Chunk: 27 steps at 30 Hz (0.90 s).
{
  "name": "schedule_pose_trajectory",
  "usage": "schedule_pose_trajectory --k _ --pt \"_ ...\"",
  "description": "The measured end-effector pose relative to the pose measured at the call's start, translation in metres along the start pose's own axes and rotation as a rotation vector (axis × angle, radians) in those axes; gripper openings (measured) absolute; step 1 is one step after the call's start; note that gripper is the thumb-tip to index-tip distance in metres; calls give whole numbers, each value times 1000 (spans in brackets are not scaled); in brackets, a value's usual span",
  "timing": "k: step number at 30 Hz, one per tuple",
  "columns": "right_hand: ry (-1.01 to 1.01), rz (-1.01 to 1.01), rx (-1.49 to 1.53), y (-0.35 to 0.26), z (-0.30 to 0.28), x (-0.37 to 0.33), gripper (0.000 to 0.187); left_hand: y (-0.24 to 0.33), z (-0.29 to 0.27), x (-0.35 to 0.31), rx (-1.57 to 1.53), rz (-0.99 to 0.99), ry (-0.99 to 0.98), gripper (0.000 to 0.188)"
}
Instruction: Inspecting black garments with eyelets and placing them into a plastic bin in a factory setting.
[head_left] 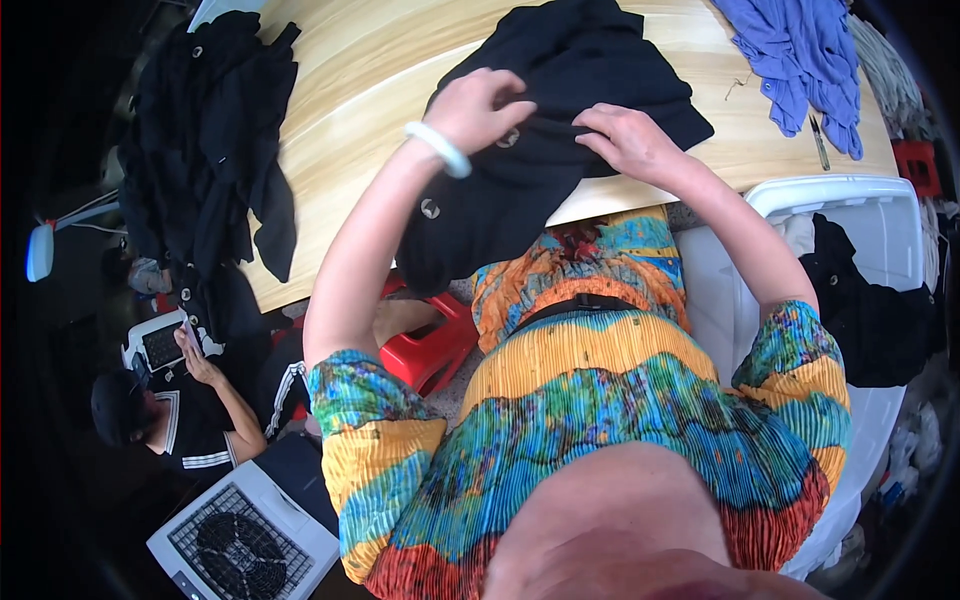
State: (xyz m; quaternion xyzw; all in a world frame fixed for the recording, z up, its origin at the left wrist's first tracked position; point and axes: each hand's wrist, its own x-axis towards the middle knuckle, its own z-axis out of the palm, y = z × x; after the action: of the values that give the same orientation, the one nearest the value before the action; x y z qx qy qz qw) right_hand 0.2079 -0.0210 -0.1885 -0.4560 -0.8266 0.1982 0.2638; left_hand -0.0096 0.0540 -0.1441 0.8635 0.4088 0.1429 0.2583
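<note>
A black garment with large round buttons lies over the front edge of the table, its lower left part hanging off. Above its left half is my left hand, fingers curved and thumb apart, close to a round button. Another button shows lower on the hanging part. My right hand is over the garment's right side, fingers stretched toward the left with a gap between fingertips and thumb. Nothing is visible in either hand; whether the fingertips touch the cloth is hard to see. A pale bangle circles my left wrist.
Black garments are heaped on the table's left end. Purple cloth and a pen lie at the right. A white bin holding dark cloth stands beside me. A red stool, a fan unit and a seated person are at lower left.
</note>
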Motion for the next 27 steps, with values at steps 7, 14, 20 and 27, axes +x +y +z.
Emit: schedule_pose_trajectory --k 7,14,20,27 --pt "-49 -5 -105 -6 12 -12 12 34 39 38 530 52 -390 45" --pt "-12 33 -150 -8 7 -9 11 7 56 48 482 105 -120 28" --pt "166 24 -94 1 3 14 13 -22 38 64 -564 -439 -134 35" --pt "271 7 -17 6 11 35 14 -37 43 58 -579 -387 -139 29"
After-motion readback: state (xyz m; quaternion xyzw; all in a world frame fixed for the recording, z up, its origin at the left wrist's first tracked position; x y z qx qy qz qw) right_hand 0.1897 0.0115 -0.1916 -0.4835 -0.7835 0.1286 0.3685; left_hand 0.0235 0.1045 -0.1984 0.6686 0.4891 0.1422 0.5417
